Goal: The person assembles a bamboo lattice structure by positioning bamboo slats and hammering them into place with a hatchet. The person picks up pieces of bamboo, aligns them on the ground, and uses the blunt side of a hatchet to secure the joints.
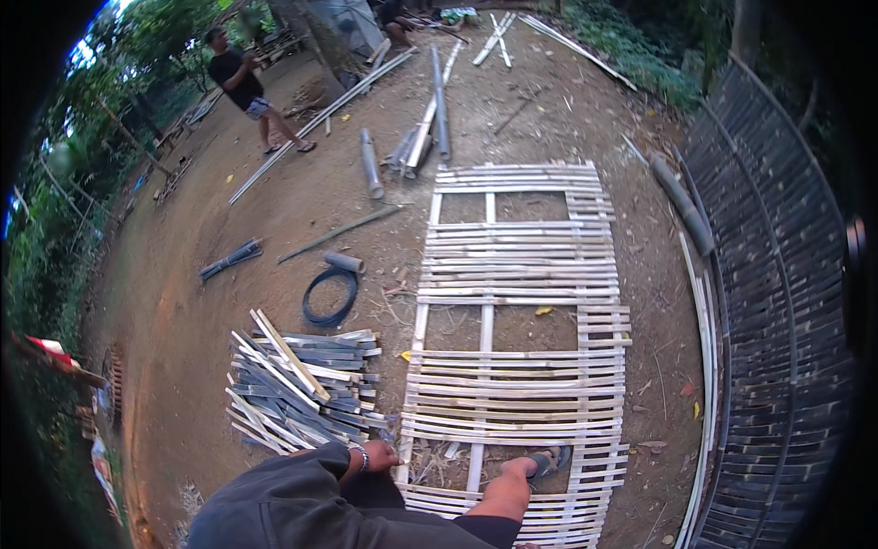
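Observation:
A lattice panel of pale split-bamboo strips lies on the ground before me, its cross slats laid over long rails with open gaps between groups. My left hand, with a bracelet at the wrist, is at the panel's left rail. Its fingers are curled closed, and what they hold, if anything, is too small to name. Only a sliver of skin, seemingly my right hand, shows at the bottom edge; its fingers are hidden. My sandalled foot stands in a gap among the near slats.
Left of the panel lie a pile of bamboo strips, a coil of black line and a dark bundle. Bamboo poles lie beyond. A dark woven panel stands at right. Another person stands far left.

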Demonstrator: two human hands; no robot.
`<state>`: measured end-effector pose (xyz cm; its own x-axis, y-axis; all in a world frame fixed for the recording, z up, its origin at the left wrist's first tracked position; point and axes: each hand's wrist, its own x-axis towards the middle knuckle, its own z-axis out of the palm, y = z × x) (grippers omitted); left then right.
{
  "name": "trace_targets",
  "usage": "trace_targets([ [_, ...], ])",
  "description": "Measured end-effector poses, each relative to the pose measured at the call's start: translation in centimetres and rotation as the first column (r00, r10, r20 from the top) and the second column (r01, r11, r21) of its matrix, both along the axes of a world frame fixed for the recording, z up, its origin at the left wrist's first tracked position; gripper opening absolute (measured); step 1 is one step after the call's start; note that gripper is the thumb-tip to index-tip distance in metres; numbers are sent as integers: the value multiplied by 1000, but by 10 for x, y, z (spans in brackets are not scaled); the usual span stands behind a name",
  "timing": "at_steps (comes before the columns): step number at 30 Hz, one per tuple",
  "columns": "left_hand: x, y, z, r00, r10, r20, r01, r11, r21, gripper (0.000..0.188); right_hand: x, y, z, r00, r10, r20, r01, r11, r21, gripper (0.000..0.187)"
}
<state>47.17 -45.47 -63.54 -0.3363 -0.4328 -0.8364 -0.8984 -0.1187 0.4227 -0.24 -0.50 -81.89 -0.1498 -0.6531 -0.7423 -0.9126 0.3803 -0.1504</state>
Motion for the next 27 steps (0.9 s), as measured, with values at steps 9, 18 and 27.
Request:
trace_targets([
  [9,282,83,115,928,341,-152,-353,934,-60,51,229,-144,254,884,-438,164,461,874,-153,52],
  [18,276,36,329,543,92,-835,16,993,120,36,281,-11,323,648,-761,16,758,643,-108,45],
  [27,171,41,543,-336,-271,-902,731,529,-431,28,367,21,272,384,-879,283,914,320,-248,47],
])
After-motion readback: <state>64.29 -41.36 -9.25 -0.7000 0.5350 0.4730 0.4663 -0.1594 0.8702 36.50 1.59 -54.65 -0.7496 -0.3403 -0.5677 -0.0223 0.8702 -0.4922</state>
